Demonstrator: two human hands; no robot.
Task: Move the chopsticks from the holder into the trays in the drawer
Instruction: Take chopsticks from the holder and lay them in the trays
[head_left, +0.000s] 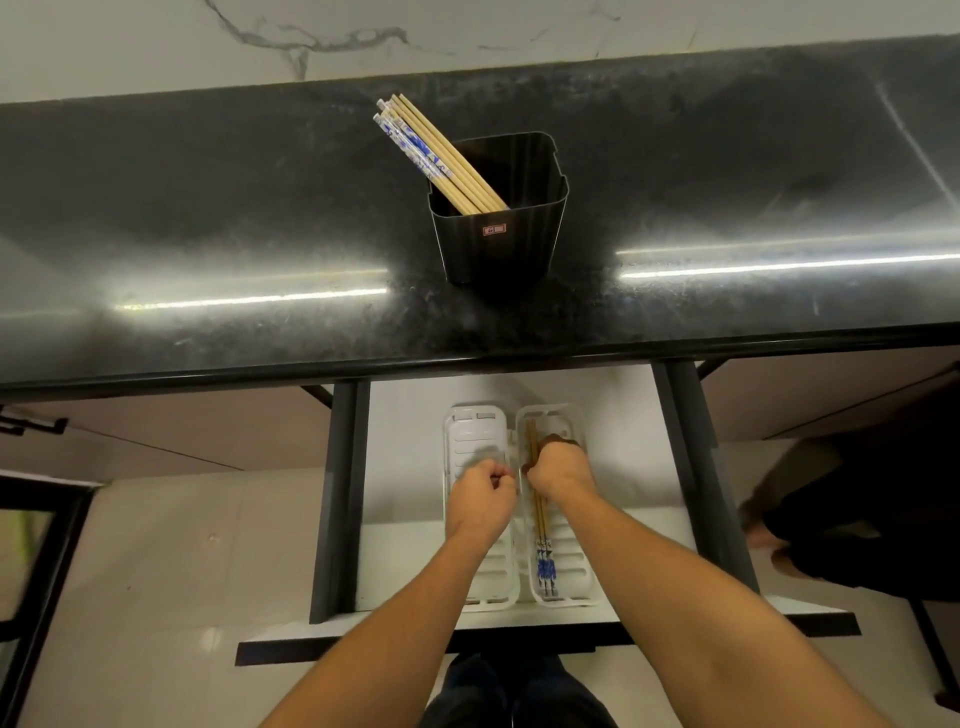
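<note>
The right hand (558, 467) is down inside the open drawer (405, 467), fingers curled around a pair of wooden chopsticks (541, 525) that lie lengthwise in the right-hand white tray (576, 561); their bare wooden tips reach past the knuckles toward the far end of the tray, and their blue-and-white patterned ends point back toward the person. Just beside it, the left hand (483, 491) is closed into a loose fist over the left-hand white tray (460, 431), and whether it holds anything cannot be told from here. The two ribbed trays sit side by side, touching along their long edges, in the middle of the pale drawer floor between dark grey drawer sides. Both bare forearms reach in from the lower edge of the view, over the drawer's dark front panel. Above the drawer runs a glossy black speckled countertop (208, 218), streaked with light reflections. On it, well back from the edge, stands a black square holder (501, 244) with a small label on its near face. A bundle of remaining chopsticks (436, 153) leans out of the holder toward its far left corner, patterned ends uppermost. Behind the counter rises a white marble-veined wall (467, 31).
</note>
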